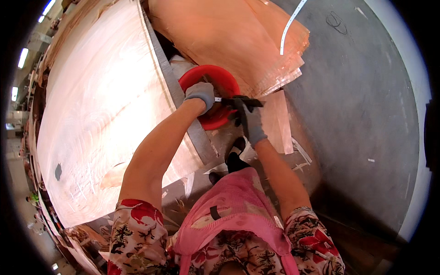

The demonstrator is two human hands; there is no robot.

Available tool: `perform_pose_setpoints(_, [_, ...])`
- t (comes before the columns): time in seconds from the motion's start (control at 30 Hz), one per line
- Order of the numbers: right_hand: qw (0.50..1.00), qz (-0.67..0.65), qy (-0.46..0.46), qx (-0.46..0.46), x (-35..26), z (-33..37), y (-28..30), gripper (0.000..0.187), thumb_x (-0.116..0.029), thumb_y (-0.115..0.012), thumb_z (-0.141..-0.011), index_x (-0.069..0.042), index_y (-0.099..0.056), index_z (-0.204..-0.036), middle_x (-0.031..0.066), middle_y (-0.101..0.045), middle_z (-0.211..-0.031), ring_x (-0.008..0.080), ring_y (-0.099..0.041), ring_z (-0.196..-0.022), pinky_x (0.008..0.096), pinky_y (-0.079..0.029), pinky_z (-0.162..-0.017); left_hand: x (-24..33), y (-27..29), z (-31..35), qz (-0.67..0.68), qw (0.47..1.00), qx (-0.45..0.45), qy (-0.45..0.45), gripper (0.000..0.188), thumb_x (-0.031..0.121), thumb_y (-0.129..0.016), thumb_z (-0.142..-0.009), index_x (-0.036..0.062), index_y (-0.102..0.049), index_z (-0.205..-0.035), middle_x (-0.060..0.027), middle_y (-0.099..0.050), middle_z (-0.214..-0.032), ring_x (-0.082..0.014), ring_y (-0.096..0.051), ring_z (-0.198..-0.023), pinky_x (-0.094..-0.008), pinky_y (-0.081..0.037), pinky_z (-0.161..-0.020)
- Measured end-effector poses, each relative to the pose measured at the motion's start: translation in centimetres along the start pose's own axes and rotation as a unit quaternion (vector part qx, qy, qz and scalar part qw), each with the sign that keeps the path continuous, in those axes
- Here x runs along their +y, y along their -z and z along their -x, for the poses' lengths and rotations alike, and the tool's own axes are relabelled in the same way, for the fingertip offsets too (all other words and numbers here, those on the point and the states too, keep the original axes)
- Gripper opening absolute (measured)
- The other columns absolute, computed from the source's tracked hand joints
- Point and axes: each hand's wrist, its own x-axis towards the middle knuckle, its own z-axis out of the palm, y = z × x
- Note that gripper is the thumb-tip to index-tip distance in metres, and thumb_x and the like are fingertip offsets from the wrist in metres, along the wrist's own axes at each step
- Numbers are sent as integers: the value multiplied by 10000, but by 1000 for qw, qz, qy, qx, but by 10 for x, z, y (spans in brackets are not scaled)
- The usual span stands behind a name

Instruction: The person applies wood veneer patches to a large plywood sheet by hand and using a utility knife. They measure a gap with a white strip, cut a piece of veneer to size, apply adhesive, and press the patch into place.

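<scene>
- Your right hand (251, 120), at the red basin's (214, 123) right rim, looks clamped on a dark bar (253, 102) (the fingertips are blurred).
- That bar lies with its long axis running left to right across the basin's right rim, its pale end pointing at your other glove.
- Your left hand (200, 95) is over the basin's left part, just beside that end; its fingers are hidden, so you can't tell whether they grip anything.
- Beyond the basin lie orange wood sheets (220, 34); left of it, a pale sheet (101, 101).
</scene>
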Motion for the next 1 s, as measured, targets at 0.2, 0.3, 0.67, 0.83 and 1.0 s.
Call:
perform_pose_setpoints(0.2, [992, 109, 4, 59, 23, -12, -32, 265, -166, -646, -915, 12, -664, -1111, 137, -696, -1084, 243, -649, -958, 353, -499, -865, 3, -15, -5, -6, 1000, -5, -12, 310, 227, -572, -864, 37, -719, -1061, -210, -682, -1112, -350, -661, -1057, -432, -533, -888])
perform_pose_setpoints(0.3, [965, 239, 76, 71, 33, -17, -32, 277, -179, -643, -911, 6, -669, -1116, 159, -691, -1097, 267, -656, -965, 365, -505, -858, 4, -11, 17, -25, 999, 17, -22, 292, 231, -574, -874, 59, -714, -1064, -193, -690, -1093, -353, -662, -1040, -440, -532, -883])
perform_pose_setpoints(0.67, [994, 109, 3, 4, 26, -22, -24, 295, -231, -644, -913, -48, -688, -1140, 157, -708, -994, 280, -666, -675, 362, -544, -646, -125, -49, 332, 402, 880, 192, 166, 35, 20, -624, -841, 5, -657, -842, -107, -641, -636, -184, -638, -550, -336, -482, -519])
perform_pose_setpoints(0.83, [970, 226, 84, -34, 31, -47, -10, 283, -272, -570, -973, -65, -713, -1102, 11, -683, -841, 99, -550, -619, 271, -457, -541, -199, -150, 480, 274, 866, 109, 404, 64, 88, -661, -818, 30, -676, -841, -138, -667, -694, -243, -661, -598, -378, -508, -564])
perform_pose_setpoints(1.0, [966, 170, 145, -133, -32, -4, -17, 302, -263, -551, -985, -32, -681, -1128, 14, -680, -913, 77, -539, -713, 251, -437, -603, -190, -211, 515, 359, 870, -4, 339, 206, 251, -666, -806, 45, -658, -801, -195, -665, -769, -380, -659, -750, -461, -509, -666])
